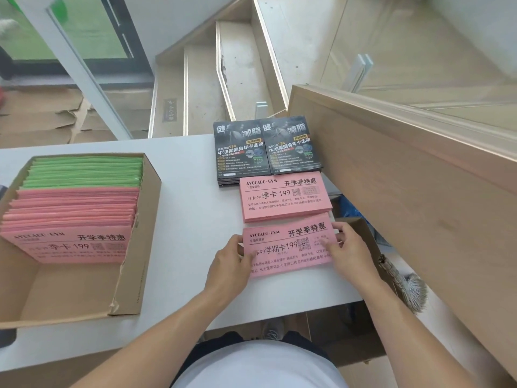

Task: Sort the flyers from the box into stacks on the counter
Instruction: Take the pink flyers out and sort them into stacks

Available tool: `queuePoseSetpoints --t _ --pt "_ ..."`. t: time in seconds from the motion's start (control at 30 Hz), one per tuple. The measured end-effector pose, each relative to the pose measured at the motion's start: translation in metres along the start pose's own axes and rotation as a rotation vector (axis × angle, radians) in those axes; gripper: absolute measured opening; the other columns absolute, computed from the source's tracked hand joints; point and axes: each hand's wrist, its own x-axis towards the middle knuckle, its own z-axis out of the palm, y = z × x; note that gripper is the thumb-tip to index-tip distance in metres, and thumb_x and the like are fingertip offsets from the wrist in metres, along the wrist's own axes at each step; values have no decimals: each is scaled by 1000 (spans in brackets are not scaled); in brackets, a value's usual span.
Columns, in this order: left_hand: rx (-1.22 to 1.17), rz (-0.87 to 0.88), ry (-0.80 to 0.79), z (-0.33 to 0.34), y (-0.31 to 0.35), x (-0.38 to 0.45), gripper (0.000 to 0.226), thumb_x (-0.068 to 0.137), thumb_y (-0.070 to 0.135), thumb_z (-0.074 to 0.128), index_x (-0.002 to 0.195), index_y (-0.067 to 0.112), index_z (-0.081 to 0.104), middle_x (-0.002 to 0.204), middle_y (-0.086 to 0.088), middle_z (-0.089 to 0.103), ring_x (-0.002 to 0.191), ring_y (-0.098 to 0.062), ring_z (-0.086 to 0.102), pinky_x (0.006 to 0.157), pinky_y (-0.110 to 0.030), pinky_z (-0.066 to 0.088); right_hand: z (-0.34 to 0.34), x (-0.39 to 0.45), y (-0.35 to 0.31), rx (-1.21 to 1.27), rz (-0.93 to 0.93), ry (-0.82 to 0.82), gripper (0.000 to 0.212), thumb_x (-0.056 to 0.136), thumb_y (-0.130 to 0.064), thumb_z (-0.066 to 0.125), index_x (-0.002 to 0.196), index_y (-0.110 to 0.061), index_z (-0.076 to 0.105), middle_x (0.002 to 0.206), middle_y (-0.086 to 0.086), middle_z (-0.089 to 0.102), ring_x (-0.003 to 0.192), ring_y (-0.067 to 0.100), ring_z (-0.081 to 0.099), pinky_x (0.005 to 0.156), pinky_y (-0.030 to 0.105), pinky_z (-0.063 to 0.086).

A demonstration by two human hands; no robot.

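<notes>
**Both grips clamped on the near pink stack**

Left hand (232, 264) takes the left edge of the near pink stack (288, 247), thumb on top and fingers curled at the side. Right hand (345, 247) pinches the right edge, thumb lying across the printed face, fingers behind the far corner. That stack sits flat on the white worktop (190, 219), right in front of the person, slightly skewed.

Just beyond it, a second pink stack (284, 196) lies on the worktop, its near edge close to the held one. Further back, touching that stack's far edge, two dark flyer stacks (265, 148) sit side by side, pressed up near the wooden panel (391, 169) on the right.

Over on the left, well apart, the cardboard box (140, 247) stands open on the worktop. Inside, pink flyers (72, 217) fill the middle, leaning back, with green flyers (86, 172) packed behind them at the far end. Near part of the box floor is bare cardboard.
</notes>
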Motion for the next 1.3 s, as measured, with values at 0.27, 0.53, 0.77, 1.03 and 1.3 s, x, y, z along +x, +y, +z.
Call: queuePoseSetpoints --t 0.27,0.53,0.77,1.03,1.3 --pt "4 -33 -12 0 16 3 53 95 27 69 141 25 43 90 21 59 84 -3 63 74 -30 53 6 4 8 -54 13 144 48 94 -28 70 136 -29 48 112 -12 66 92 4 66 67 22 54" --pt "-10 114 1 0 12 -10 59 84 9 74 127 37 45 103 13 51 84 0 60 64 -14 50 -1 -7 13 -103 -72 -39 66 86 -17 80 140 -34 46 117 -17 55 111 8 57 79 18 48" --pt "51 133 10 6 6 0 54 84 14 73 123 42 46 102 11 46 86 -6 59 67 -14 46 5 -2 16 -200 -109 46 65 85 -27 81 142 -32 51 133 -9 55 115 8 54 87 22 48" --pt "199 157 -1 7 6 0 64 87 21 71 142 29 37 107 5 43 92 -13 57 72 -19 45 -4 -1 12 -333 -94 -6 56 89 -15 76 141 -25 57 146 -4 50 132 15 45 105 37 46" --pt "729 234 17 5 21 -11 73 105 26 46 160 5 4 116 -7 64 98 -22 50 82 -27 40 -4 -3 4 -462 -103 14 47 93 -18 69 138 -25 59 144 -5 52 131 18 45 99 39 49"
